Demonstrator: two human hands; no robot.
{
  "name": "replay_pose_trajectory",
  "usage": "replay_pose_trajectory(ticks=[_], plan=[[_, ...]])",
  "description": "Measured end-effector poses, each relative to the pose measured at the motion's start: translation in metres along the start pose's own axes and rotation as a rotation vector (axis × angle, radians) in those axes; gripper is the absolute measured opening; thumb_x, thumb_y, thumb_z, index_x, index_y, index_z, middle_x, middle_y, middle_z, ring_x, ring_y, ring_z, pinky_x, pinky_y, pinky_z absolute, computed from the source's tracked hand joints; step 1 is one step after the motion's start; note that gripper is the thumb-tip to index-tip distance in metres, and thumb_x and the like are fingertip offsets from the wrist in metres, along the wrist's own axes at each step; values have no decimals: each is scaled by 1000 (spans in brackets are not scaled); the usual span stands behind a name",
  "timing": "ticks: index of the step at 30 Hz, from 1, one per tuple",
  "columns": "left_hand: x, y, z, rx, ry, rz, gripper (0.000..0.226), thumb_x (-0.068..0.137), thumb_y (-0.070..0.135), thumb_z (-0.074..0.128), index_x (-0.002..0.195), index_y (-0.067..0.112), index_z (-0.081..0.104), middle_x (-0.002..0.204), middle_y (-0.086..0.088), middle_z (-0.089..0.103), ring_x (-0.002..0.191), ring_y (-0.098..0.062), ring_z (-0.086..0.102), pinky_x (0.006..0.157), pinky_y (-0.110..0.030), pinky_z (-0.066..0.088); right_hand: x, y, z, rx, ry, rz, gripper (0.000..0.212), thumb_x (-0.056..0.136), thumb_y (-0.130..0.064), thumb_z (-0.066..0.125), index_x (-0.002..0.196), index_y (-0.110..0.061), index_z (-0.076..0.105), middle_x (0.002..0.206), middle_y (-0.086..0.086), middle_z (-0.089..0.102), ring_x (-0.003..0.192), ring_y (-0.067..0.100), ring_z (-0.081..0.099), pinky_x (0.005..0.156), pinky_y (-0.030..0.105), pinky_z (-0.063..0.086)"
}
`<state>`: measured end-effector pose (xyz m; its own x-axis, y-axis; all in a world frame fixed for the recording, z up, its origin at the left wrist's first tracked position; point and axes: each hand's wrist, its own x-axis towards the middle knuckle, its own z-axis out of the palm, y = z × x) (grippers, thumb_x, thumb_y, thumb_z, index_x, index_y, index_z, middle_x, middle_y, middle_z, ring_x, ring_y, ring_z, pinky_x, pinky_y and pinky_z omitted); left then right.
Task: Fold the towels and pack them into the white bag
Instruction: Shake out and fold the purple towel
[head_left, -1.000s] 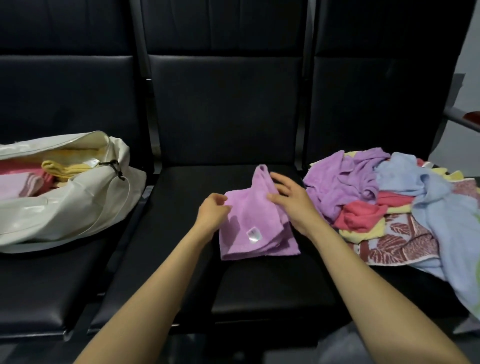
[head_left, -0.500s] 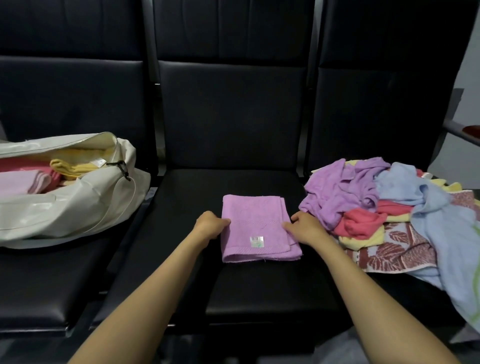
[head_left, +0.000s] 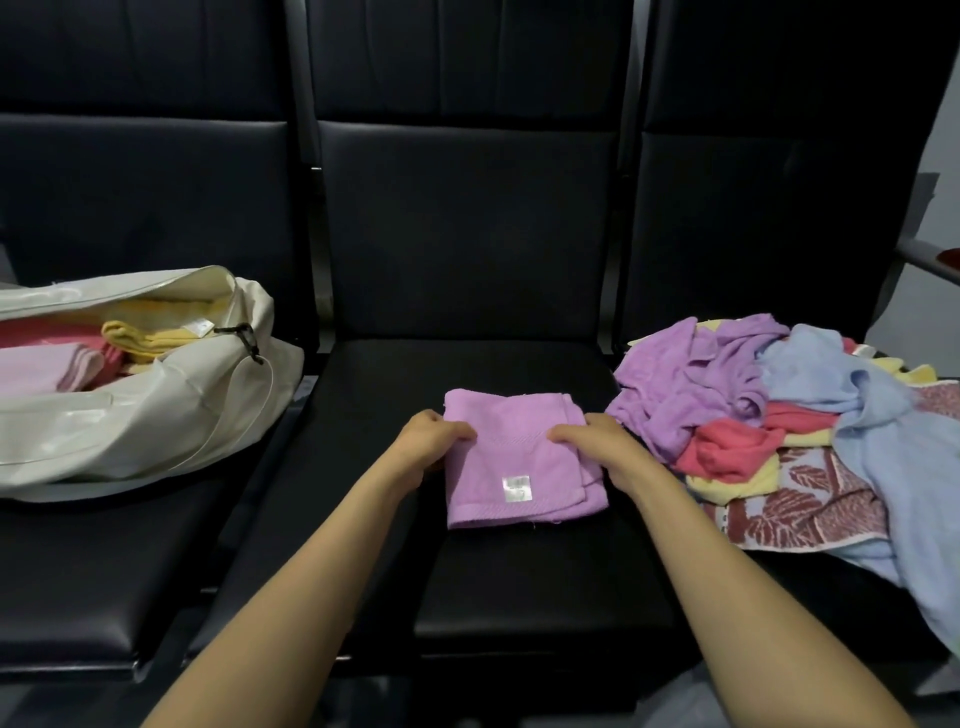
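- Left grip (head_left: 426, 441): curled over the left edge of the folded purple towel (head_left: 519, 467), fingertips on top of the cloth, holding that edge.
- Right grip (head_left: 602, 441): likewise curled over the towel's right edge, fingers bent on top, holding it; thumb hidden, so cannot tell how deep the pinch goes.
- Folded purple towel: lying flat as a rough square on the middle seat (head_left: 467, 582), between the two grips, with a small white label (head_left: 517, 488) facing up near its front edge.
- White bag (head_left: 156, 421): lying on its side on the left seat (head_left: 78, 582), mouth open toward the camera, well apart from the held towel.
- Inside the bag: a folded yellow towel (head_left: 140, 338) with its tag showing, beside folded pink towels (head_left: 41, 364).
- On the right seat (head_left: 753, 587): a loose heap of unfolded towels, just beside the right grip, with a lilac towel (head_left: 691, 374) nearest, a coral towel (head_left: 727, 449) below it, a pale blue towel (head_left: 857, 405) draped over the far side and a red leaf-patterned towel (head_left: 800, 504) underneath.
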<state>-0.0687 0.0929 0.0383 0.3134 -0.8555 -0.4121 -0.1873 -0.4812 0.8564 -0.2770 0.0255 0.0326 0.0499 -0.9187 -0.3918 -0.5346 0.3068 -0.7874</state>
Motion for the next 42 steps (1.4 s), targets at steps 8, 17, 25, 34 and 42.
replay_pose_trajectory(ticks=[8, 17, 25, 34, 42], plan=[[-11, 8, -22, -122, -65, 353, 45, 90, 17, 64, 131, 34, 51, 135, -4, 47, 117, -20, 52, 93, -31, 45, -23, -9, -24, 403, -192, -306, 59, 83, 3, 67, 126, -34, 51, 116, 2, 59, 104, 16, 59, 69, 24, 47], [-29, -5, -20, 463, 71, 628, 81, 74, 9, 73, 143, 26, 34, 126, 2, 40, 119, -15, 35, 101, -30, 37, -39, -13, -18, -287, -39, -573, 73, 72, -5, 75, 134, -31, 47, 131, -1, 48, 118, 18, 49, 93, 30, 47], [-36, -13, -34, 567, 424, 870, 51, 72, 20, 78, 119, 18, 59, 108, 2, 44, 100, -7, 34, 84, -21, 36, -54, -22, -11, -423, 244, -725, 37, 79, -17, 71, 113, -21, 58, 109, -3, 48, 105, 14, 45, 82, 26, 36], [-62, -11, -73, 262, 90, 686, 46, 80, 24, 75, 110, 20, 40, 97, 7, 57, 80, -5, 64, 65, -20, 53, -56, -22, 1, -28, -100, -706, 27, 87, -10, 64, 102, -25, 48, 100, -3, 60, 90, 12, 61, 70, 21, 49], [-54, -17, -90, -283, -6, 216, 60, 83, 22, 73, 126, 9, 33, 117, -7, 55, 97, -14, 63, 67, -20, 55, -56, -45, 61, 23, -41, -488, 48, 99, -29, 49, 141, -17, 29, 120, 2, 52, 91, 8, 54, 65, 19, 41]])
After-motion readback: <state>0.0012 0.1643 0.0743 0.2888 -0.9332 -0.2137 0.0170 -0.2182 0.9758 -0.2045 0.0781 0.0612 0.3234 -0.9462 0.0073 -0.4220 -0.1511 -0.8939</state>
